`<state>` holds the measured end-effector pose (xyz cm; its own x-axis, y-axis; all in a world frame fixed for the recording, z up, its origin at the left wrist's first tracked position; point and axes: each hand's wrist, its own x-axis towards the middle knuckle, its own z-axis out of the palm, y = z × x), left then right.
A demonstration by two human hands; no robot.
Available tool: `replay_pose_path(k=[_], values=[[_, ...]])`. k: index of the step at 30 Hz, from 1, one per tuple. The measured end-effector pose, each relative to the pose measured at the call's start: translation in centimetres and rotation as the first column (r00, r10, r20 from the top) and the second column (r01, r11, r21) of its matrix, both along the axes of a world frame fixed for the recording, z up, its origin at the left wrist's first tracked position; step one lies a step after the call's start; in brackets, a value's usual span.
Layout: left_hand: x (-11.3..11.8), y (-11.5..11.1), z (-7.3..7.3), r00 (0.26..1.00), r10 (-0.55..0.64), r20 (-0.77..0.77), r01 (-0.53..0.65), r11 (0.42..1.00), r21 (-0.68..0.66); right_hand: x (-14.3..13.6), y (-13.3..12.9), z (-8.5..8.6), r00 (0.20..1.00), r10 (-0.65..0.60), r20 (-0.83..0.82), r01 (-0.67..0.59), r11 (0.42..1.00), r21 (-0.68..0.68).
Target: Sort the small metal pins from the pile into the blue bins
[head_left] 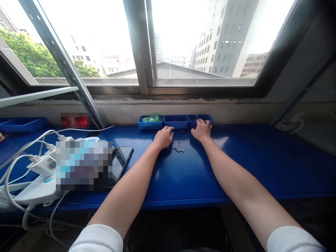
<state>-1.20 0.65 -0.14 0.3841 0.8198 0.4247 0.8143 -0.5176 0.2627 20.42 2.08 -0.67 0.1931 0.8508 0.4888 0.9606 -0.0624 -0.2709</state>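
Observation:
My right hand (pixel 202 130) is at the front wall of the right blue bin (pixel 211 120), its fingers bent over the rim. A thin dark rod (pixel 197 117) sticks up at its fingertips and looks held there; the grip itself is partly hidden. My left hand (pixel 164 137) rests low over the table before the middle blue bin (pixel 175 125), fingers loosely curved and slightly apart, with nothing visible in them. Between the hands lie several small dark and silvery rod-like pieces (pixel 177 149), a pair of tiny pieces (pixel 179 143) and one thin dark piece (pixel 181 131).
The left blue bin (pixel 150 125) holds green packets (pixel 152 118). On the blue table (pixel 189 182), a phone (pixel 122 159) and a white power strip (pixel 39 190) with plugs and cables stand at left. A metal post (pixel 65 59) rises before the window. Another blue tray (pixel 26 125) lies far left.

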Motion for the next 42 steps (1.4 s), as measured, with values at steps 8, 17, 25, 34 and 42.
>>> replay_pose_path(k=[8,17,25,34,42], values=[[-0.2,0.3,-0.4,1.000,-0.022,-0.017,0.022,1.000,-0.015,0.3,0.7,-0.3,0.996,-0.081,0.034,0.085,0.986,-0.146],[-0.3,0.2,-0.4,0.999,-0.026,-0.043,0.024,0.998,-0.052,-0.2,0.1,0.0,0.999,0.021,-0.036,-0.021,1.000,0.007],[-0.1,0.4,-0.7,0.990,-0.088,-0.114,0.074,0.989,-0.126,-3.2,-0.9,0.3,0.798,0.603,-0.023,-0.602,0.798,0.010],[-0.8,0.2,0.5,0.979,-0.167,-0.116,0.129,0.951,-0.280,-2.5,-1.1,0.5,0.641,0.719,-0.268,-0.760,0.645,-0.086],[-1.2,-0.6,1.8,0.964,-0.186,-0.188,0.079,0.881,-0.467,-2.3,-1.1,1.2,0.551,0.722,-0.420,-0.832,0.513,-0.209]])
